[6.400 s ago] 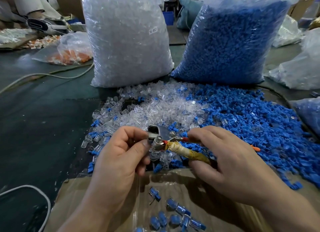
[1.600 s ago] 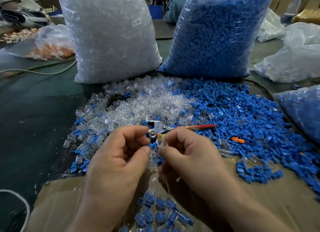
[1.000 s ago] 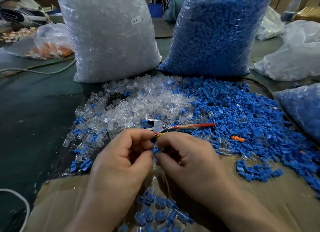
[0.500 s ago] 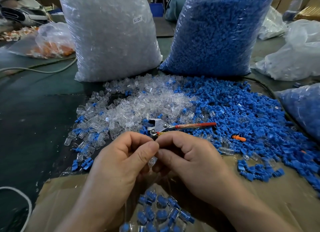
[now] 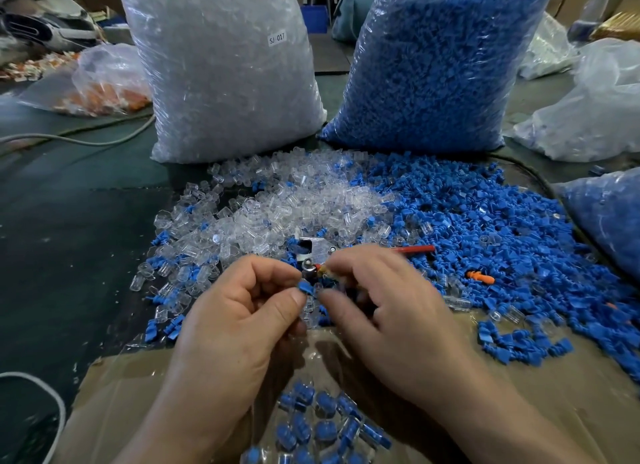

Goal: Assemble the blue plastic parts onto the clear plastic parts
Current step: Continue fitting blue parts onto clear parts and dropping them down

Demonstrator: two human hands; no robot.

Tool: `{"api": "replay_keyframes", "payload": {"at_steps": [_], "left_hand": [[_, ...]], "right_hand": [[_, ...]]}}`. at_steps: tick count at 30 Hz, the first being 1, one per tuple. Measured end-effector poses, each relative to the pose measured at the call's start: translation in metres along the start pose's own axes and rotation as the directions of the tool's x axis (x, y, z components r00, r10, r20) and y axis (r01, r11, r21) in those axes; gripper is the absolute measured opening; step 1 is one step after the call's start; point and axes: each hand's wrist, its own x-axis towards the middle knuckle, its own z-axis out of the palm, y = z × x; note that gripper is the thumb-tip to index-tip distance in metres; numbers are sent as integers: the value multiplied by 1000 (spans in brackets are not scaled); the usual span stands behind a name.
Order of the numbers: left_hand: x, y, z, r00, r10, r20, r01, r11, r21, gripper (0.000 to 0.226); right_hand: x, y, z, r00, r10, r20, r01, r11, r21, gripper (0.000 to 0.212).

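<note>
- The blue part (image 5: pixel 306 287) is up in the air, right between the two hands, just above the edge of the cardboard (image 5: pixel 554 377).
- The left hand (image 5: pixel 242 325) pinches the blue part with its thumb and first finger.
- The right hand (image 5: pixel 391 311) has its fingers curled in, and its thumb tip is right beside the blue part. I cannot tell if it holds a clear part or holds nothing.
- Half a second ago the two hands were pressed tight together and the part was covered. Now they have come a little apart and the blue shows.
- I think this means the push is done or is being tried again, so this piece is close to finished.
- The clear piece that goes with it is hard to see. It is see-through and the right hand is blurry.
- Just behind the hands lies a metal tool (image 5: pixel 313 252) with a red handle. Its middle is hidden by the fingers.
- Farther out are the pile of clear parts (image 5: pixel 294 203) and the pile of blue parts (image 5: pixel 485 228).
- Finished pieces (image 5: pixel 322 425) lie on the cardboard under the wrists. Some are cut off at the bottom edge.
</note>
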Motion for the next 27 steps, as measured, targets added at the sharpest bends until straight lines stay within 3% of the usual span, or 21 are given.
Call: {"api": "replay_keyframes", "payload": {"at_steps": [1, 3, 6, 13, 19, 23, 27], "left_hand": [[1, -2, -1, 1000, 0, -27, 0, 1000, 7, 15], [3, -3, -4, 998, 9, -56, -6, 998, 56, 23], [5, -2, -6, 998, 11, -58, -5, 994, 109, 29], [5, 1, -4, 998, -14, -61, 21, 993, 112, 31], [6, 0, -2, 996, -70, -63, 66, 996, -59, 20], [10, -4, -4, 997, -40, -67, 36, 997, -62, 15], [12, -9, -8, 998, -20, -55, 16, 997, -82, 21]], "right_hand": [[3, 3, -2, 1000, -21, -23, 17, 989, -147, 39], [8, 9, -5, 997, 58, 50, -35, 929, -369, 57], [10, 20, -3, 951, 227, 210, -91, 853, -514, 68], [13, 23, -9, 958, 225, 178, -94, 834, -544, 63], [14, 27, -12, 938, 239, 251, -66, 835, -546, 61], [14, 23, -16, 972, 188, 138, -85, 837, -541, 45], [12, 16, -24, 987, 149, 63, -115, 922, -370, 42]]}}
